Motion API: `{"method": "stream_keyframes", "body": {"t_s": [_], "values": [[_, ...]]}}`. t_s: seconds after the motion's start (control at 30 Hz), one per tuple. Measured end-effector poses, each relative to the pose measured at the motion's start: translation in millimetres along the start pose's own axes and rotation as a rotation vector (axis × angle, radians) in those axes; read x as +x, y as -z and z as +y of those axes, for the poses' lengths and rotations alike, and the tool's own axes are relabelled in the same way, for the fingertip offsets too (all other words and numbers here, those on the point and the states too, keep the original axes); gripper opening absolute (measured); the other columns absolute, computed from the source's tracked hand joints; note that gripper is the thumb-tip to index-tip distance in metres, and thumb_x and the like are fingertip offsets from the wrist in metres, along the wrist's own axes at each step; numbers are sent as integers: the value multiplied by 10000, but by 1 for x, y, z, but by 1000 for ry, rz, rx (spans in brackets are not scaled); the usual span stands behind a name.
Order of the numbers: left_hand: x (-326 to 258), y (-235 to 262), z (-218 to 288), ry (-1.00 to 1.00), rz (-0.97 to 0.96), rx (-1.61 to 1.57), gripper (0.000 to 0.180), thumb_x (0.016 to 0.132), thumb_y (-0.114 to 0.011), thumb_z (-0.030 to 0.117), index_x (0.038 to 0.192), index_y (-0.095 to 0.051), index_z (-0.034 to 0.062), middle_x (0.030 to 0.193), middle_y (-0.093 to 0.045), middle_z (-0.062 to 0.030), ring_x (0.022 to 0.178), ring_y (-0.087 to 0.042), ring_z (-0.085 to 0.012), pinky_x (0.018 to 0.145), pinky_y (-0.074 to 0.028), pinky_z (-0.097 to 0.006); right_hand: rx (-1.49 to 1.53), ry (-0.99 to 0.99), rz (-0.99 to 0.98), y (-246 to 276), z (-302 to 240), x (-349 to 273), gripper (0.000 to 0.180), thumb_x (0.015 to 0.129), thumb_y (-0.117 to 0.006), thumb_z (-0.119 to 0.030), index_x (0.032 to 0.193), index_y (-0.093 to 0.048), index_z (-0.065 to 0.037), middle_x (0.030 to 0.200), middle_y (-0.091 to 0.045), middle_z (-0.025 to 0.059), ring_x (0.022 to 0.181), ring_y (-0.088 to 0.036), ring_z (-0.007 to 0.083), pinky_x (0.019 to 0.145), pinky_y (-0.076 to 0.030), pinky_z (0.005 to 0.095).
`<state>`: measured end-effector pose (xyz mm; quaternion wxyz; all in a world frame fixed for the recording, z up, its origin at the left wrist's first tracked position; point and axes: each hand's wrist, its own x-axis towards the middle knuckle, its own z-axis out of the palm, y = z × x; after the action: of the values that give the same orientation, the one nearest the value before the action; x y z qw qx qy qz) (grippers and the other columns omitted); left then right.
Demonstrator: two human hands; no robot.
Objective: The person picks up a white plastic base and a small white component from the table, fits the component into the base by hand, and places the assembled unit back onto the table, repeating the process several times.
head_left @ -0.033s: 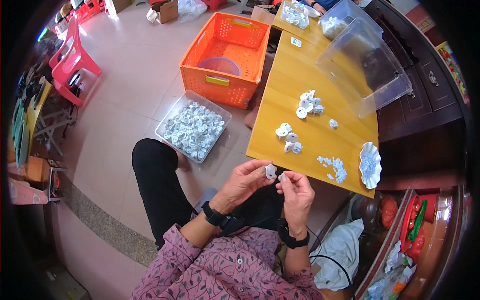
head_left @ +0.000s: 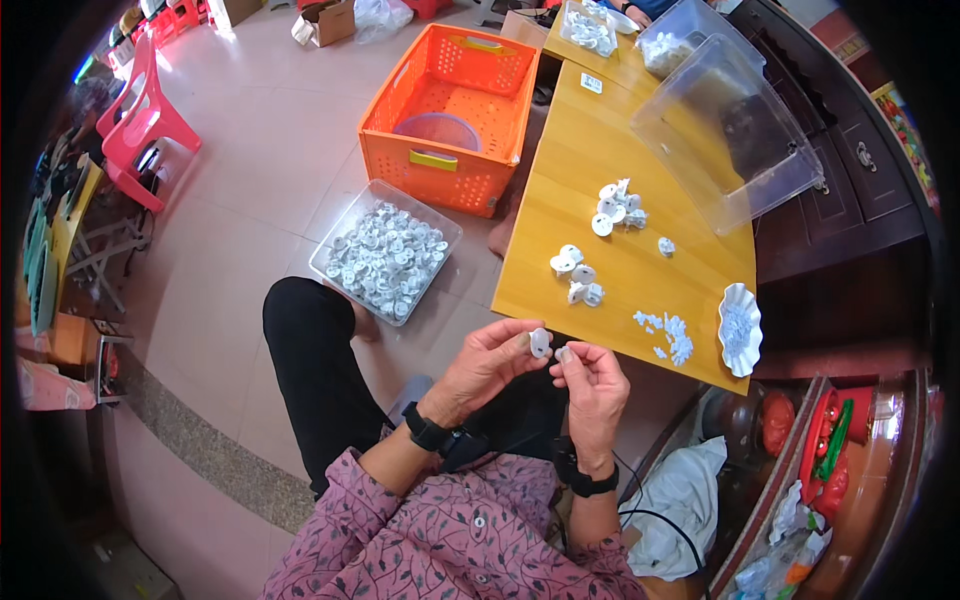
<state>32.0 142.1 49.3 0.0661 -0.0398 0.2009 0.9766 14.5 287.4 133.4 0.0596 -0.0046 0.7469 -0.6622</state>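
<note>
My left hand (head_left: 492,362) pinches a round white plastic disc part (head_left: 540,343) between thumb and fingertips. Close beside it, my right hand (head_left: 590,380) has thumb and forefinger pressed together on a small whitish piece (head_left: 561,353), mostly covered by the fingertips. Both hands are above my lap, near the front edge of the yellow table (head_left: 560,190). On the tabletop lie two clusters of similar white disc parts (head_left: 578,276), a single white part (head_left: 666,246) and a scatter of tiny pale-blue pieces (head_left: 678,340). A fluted white dish (head_left: 731,366) holds more tiny pieces.
A clear tub (head_left: 322,262) full of white parts sits on the floor by my knee, with an orange crate (head_left: 385,155) behind it. An open clear plastic box (head_left: 700,200) lies at the table's right side. Dark cabinets (head_left: 850,190) stand beyond; a pink chair (head_left: 150,125) is far left.
</note>
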Motion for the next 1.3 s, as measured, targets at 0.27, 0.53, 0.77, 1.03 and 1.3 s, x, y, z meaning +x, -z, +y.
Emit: {"method": "stream_keyframes", "body": {"t_s": [0.27, 0.53, 0.77, 1.03, 1.3], "values": [[0, 0, -1, 0, -29, -32, 264, 970, -594, 110, 1208, -607, -3, 1164, -646, -144, 1077, -640, -217, 928, -558, -347, 165, -30, -12, -10, 7, -1, 93, 910, -665, -53, 971, -657, 16, 834, -641, 20, 709, -567, 58, 643, -459, 187], [-1, 3, 2, 18, 11, -22, 270, 972, -589, 112, 1218, -601, 2, 1140, -656, -139, 1043, -654, -207, 865, -592, -325, -359, 291, 27, -8, 6, -4, 75, 876, -691, -44, 882, -642, 13, 852, -573, 33, 636, -509, 61, 573, -432, 225], [-2, -1, 1, 32, -15, 0, 278, 973, -592, 129, 1213, -600, -12, 1136, -656, -147, 1004, -664, -200, 814, -607, -307, -273, 186, 37, -5, 7, -3, 136, 889, -683, -89, 835, -608, 11, 785, -554, 29, 620, -492, 71, 558, -420, 236], [-2, 0, 0, 30, -12, 23, 266, 972, -594, 132, 1198, -614, -7, 1140, -656, -139, 1011, -658, -188, 820, -597, -300, -309, 211, 22, -7, 8, -2, 149, 891, -675, -95, 824, -592, 9, 777, -548, 30, 619, -484, 76, 552, -415, 242], [-3, 0, 2, 17, -17, 57, 262, 970, -598, 128, 1198, -622, 1, 1137, -660, -129, 1014, -651, -189, 835, -584, -305, -84, 136, 49, -12, 7, -2, 94, 915, -643, -68, 870, -591, -4, 793, -592, 20, 649, -520, 58, 578, -427, 214]]}}
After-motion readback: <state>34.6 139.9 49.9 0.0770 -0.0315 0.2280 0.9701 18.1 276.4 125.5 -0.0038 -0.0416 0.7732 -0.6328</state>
